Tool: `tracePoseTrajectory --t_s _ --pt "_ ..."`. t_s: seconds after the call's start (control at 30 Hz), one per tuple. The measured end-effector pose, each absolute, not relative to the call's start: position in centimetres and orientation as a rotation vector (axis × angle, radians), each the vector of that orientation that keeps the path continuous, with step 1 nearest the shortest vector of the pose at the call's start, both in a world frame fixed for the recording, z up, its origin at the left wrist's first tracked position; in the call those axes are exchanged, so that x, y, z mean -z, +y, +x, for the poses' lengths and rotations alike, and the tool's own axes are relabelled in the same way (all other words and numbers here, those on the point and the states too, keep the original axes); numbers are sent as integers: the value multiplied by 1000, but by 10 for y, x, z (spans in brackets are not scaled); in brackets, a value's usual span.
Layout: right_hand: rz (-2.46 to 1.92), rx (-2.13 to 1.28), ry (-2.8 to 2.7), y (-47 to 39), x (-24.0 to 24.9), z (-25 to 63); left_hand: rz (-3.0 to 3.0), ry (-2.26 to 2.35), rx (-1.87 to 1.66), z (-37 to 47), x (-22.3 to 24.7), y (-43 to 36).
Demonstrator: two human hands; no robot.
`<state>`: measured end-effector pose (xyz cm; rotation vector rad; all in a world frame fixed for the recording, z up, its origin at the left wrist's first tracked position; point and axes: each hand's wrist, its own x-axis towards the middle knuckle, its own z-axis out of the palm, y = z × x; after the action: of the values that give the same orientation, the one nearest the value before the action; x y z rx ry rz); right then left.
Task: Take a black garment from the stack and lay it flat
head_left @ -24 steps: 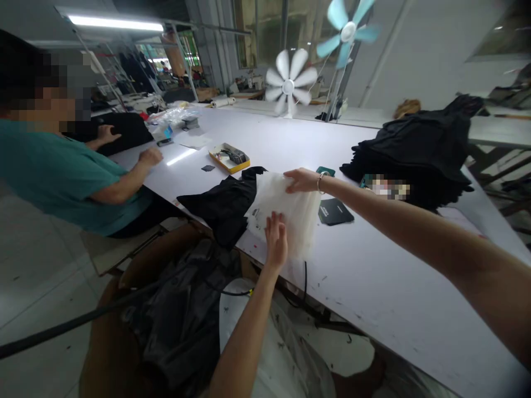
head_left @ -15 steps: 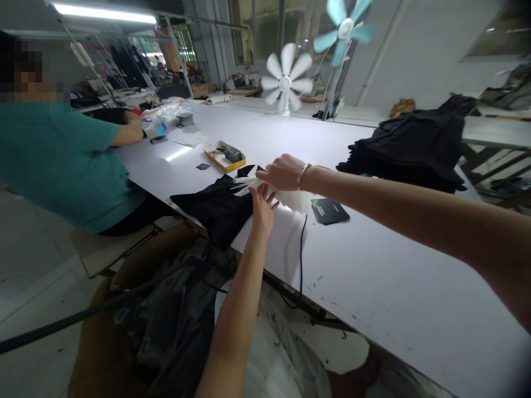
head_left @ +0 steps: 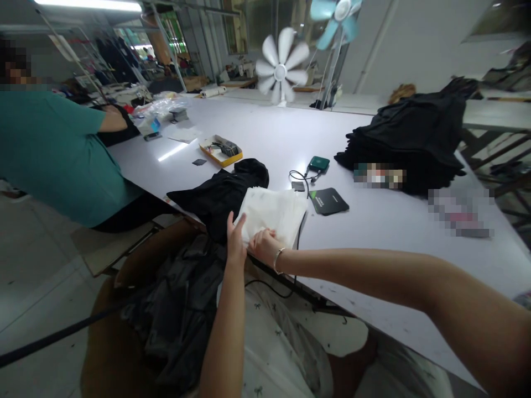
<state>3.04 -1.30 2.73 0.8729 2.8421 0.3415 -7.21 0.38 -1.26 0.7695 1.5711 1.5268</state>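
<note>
Hands meet at the table [head_left: 385,232] edge: left hand [head_left: 235,243] lies flat, grip released, against the white sheet stack [head_left: 271,213]; right hand [head_left: 262,247] pinches its near corner, beside black cloth [head_left: 224,193].

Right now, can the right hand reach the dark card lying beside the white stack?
Probably yes: the right hand rests at the white stack's near edge, and the dark card lies just beyond on bare table, nothing between.

Both forearms bare, no sleeves in view; right hand [head_left: 262,247] wears one thin metal bangle [head_left: 278,257] (at wrist).
</note>
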Motion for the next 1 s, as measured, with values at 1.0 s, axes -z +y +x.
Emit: tracePoseTrajectory --t_s 1.0 --pt "1485 552 3267 -6 9 99 2063 2570 -577 -68 -25 -34"
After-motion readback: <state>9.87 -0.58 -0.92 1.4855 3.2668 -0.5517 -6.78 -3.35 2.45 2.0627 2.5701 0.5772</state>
